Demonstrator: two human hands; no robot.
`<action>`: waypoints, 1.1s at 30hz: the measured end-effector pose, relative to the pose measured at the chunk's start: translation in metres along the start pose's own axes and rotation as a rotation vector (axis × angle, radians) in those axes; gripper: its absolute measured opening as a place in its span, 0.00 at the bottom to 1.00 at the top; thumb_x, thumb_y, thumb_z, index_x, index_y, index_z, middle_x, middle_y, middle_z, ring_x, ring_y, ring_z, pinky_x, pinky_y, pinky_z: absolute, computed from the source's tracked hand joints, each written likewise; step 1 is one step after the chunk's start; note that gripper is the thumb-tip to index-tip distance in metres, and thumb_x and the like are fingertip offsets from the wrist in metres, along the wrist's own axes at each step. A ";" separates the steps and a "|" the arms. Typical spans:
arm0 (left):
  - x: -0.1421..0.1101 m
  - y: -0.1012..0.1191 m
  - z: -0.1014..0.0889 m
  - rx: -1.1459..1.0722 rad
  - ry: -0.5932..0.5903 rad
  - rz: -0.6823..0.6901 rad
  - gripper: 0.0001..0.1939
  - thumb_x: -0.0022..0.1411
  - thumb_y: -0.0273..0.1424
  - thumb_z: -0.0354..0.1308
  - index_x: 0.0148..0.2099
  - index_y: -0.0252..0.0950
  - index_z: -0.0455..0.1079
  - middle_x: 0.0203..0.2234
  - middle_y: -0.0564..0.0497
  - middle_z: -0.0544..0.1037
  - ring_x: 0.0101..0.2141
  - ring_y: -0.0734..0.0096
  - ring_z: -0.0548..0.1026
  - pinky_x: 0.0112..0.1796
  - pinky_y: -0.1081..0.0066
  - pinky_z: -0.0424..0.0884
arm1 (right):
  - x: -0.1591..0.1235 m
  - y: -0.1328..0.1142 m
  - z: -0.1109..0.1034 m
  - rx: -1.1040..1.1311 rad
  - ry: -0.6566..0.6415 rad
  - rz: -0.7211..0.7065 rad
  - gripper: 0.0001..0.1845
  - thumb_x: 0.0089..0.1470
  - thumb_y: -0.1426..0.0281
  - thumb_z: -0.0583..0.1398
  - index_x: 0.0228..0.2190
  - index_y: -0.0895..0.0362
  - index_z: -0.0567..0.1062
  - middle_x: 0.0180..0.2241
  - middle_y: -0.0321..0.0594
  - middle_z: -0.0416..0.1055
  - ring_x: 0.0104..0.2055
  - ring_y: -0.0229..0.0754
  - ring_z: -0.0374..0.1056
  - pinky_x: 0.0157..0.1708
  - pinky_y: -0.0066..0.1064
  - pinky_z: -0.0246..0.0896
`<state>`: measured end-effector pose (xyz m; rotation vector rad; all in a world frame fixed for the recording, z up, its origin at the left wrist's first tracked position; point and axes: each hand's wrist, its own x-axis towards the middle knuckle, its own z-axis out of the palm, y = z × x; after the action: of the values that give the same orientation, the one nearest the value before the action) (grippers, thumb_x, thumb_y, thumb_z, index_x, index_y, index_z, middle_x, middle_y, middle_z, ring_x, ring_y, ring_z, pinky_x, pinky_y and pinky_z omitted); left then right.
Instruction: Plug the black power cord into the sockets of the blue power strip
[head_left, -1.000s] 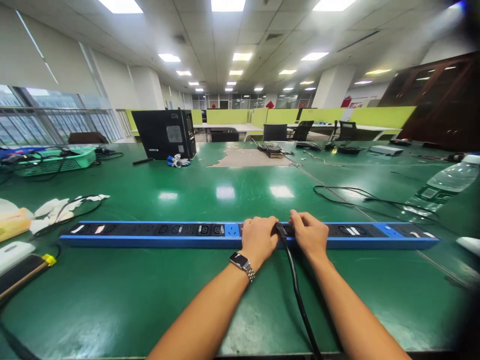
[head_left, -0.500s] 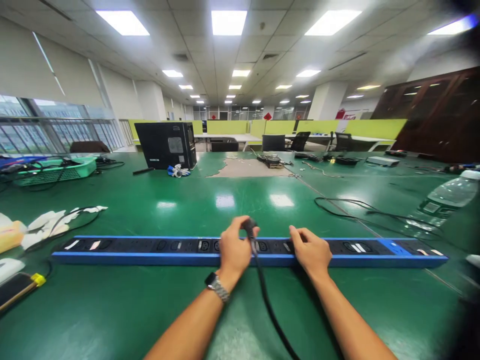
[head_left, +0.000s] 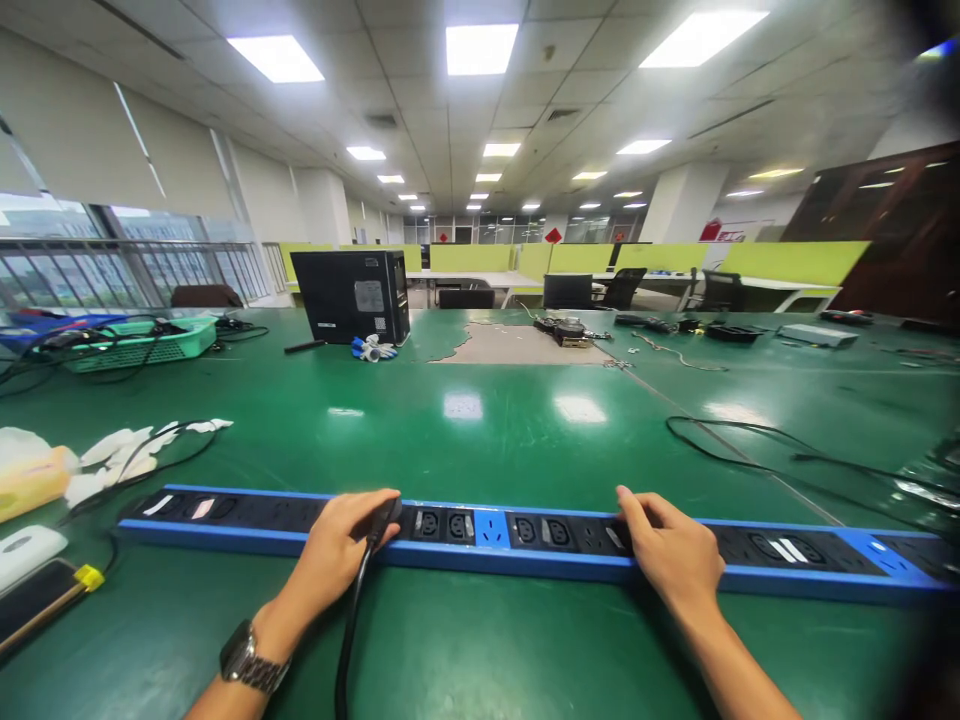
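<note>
A long blue and black power strip (head_left: 525, 545) lies across the green table (head_left: 480, 430) in front of me. My left hand (head_left: 341, 550), with a watch on the wrist, is closed on a black plug (head_left: 384, 518) whose black cable (head_left: 346, 640) trails toward me; the plug is pressed at a socket left of the strip's middle. My right hand (head_left: 671, 550) rests on the strip further right, fingers curled over its top and front edge, holding it down.
A black computer case (head_left: 352, 295) stands at the back. A green basket (head_left: 139, 340) with cables sits far left. White gloves (head_left: 120, 450), a yellow pack (head_left: 30, 480) and a phone (head_left: 37, 590) lie at the left. Loose black cables (head_left: 750, 445) run at right.
My left hand pulled the plug out of a socket near the middle, lifted it, and carried it left to another socket. My right hand stayed on the strip. The view shifted left.
</note>
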<state>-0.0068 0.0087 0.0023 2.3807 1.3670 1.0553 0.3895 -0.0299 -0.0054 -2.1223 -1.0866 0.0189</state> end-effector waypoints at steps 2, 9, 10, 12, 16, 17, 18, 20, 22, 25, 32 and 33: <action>0.001 -0.001 0.002 0.024 -0.034 0.029 0.17 0.60 0.42 0.59 0.50 0.45 0.72 0.44 0.51 0.79 0.45 0.61 0.75 0.47 0.60 0.70 | -0.001 0.000 0.001 -0.017 0.023 -0.002 0.23 0.50 0.47 0.54 0.24 0.49 0.79 0.22 0.38 0.74 0.27 0.46 0.67 0.24 0.30 0.50; 0.001 0.002 0.004 0.103 -0.025 0.018 0.16 0.59 0.43 0.59 0.48 0.45 0.72 0.44 0.51 0.79 0.45 0.60 0.75 0.47 0.59 0.70 | -0.004 0.002 0.005 -0.003 0.067 -0.027 0.22 0.48 0.48 0.55 0.26 0.50 0.79 0.23 0.39 0.75 0.29 0.46 0.69 0.25 0.30 0.52; 0.002 0.003 0.005 0.109 -0.019 0.021 0.16 0.59 0.42 0.59 0.48 0.45 0.72 0.43 0.51 0.79 0.45 0.60 0.75 0.47 0.59 0.70 | -0.004 0.003 0.005 0.000 0.069 -0.028 0.22 0.48 0.48 0.55 0.26 0.50 0.79 0.23 0.39 0.75 0.29 0.46 0.69 0.25 0.30 0.53; 0.002 0.004 0.005 0.117 -0.007 0.026 0.16 0.59 0.42 0.59 0.48 0.44 0.72 0.43 0.51 0.79 0.45 0.60 0.75 0.47 0.59 0.70 | -0.004 0.004 0.005 0.013 0.069 -0.040 0.22 0.48 0.48 0.54 0.26 0.50 0.78 0.24 0.39 0.75 0.29 0.46 0.70 0.26 0.30 0.53; 0.000 0.002 0.002 0.093 0.004 0.033 0.16 0.60 0.42 0.58 0.48 0.45 0.73 0.43 0.50 0.79 0.45 0.60 0.75 0.47 0.59 0.70 | -0.003 0.005 0.004 0.041 0.044 -0.042 0.23 0.48 0.47 0.54 0.25 0.50 0.78 0.23 0.38 0.74 0.28 0.44 0.69 0.26 0.29 0.52; 0.000 0.003 0.000 0.071 0.008 0.037 0.15 0.60 0.42 0.58 0.48 0.45 0.72 0.43 0.50 0.80 0.45 0.60 0.75 0.47 0.60 0.70 | -0.002 0.004 0.004 0.044 0.037 -0.034 0.23 0.49 0.47 0.54 0.25 0.50 0.78 0.23 0.37 0.74 0.28 0.44 0.69 0.26 0.29 0.52; 0.000 0.006 0.000 0.041 0.020 0.039 0.15 0.60 0.42 0.58 0.49 0.45 0.72 0.43 0.50 0.80 0.44 0.61 0.75 0.46 0.60 0.71 | -0.002 0.003 0.003 0.044 0.032 -0.028 0.23 0.49 0.47 0.54 0.26 0.50 0.78 0.23 0.37 0.75 0.28 0.44 0.69 0.26 0.29 0.52; 0.000 0.017 0.001 -0.025 0.066 0.038 0.15 0.61 0.41 0.57 0.50 0.44 0.71 0.43 0.50 0.79 0.44 0.62 0.76 0.45 0.62 0.70 | -0.002 0.000 0.003 0.035 0.025 -0.015 0.23 0.49 0.47 0.54 0.26 0.49 0.78 0.24 0.37 0.75 0.29 0.44 0.69 0.26 0.29 0.52; 0.004 0.036 0.008 -0.079 0.096 0.034 0.15 0.62 0.40 0.58 0.50 0.44 0.70 0.43 0.50 0.79 0.43 0.63 0.76 0.45 0.63 0.70 | -0.003 -0.002 0.003 0.020 0.027 -0.001 0.23 0.49 0.47 0.53 0.26 0.49 0.78 0.25 0.37 0.75 0.30 0.45 0.69 0.27 0.30 0.52; 0.013 0.067 0.029 -0.113 0.043 0.019 0.15 0.60 0.38 0.61 0.49 0.44 0.71 0.42 0.51 0.80 0.43 0.63 0.76 0.44 0.64 0.69 | -0.003 -0.002 0.002 0.012 0.030 0.007 0.24 0.49 0.47 0.53 0.26 0.50 0.78 0.25 0.37 0.75 0.30 0.45 0.69 0.27 0.30 0.51; 0.028 0.096 0.070 -0.052 -0.098 0.007 0.14 0.60 0.33 0.60 0.49 0.42 0.71 0.43 0.51 0.79 0.43 0.62 0.75 0.46 0.61 0.68 | -0.004 -0.002 -0.002 0.074 0.020 -0.068 0.22 0.52 0.48 0.54 0.27 0.50 0.79 0.26 0.37 0.76 0.30 0.44 0.71 0.27 0.30 0.54; 0.029 0.097 0.071 -0.046 -0.109 0.018 0.15 0.60 0.32 0.60 0.50 0.42 0.70 0.44 0.50 0.79 0.44 0.61 0.74 0.47 0.60 0.67 | -0.005 -0.003 -0.002 0.098 0.030 -0.095 0.22 0.52 0.49 0.54 0.27 0.51 0.79 0.26 0.37 0.77 0.30 0.44 0.71 0.27 0.30 0.55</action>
<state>0.1151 -0.0090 0.0119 2.3834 1.2735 0.9360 0.3846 -0.0339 -0.0034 -1.9759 -1.1441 -0.0045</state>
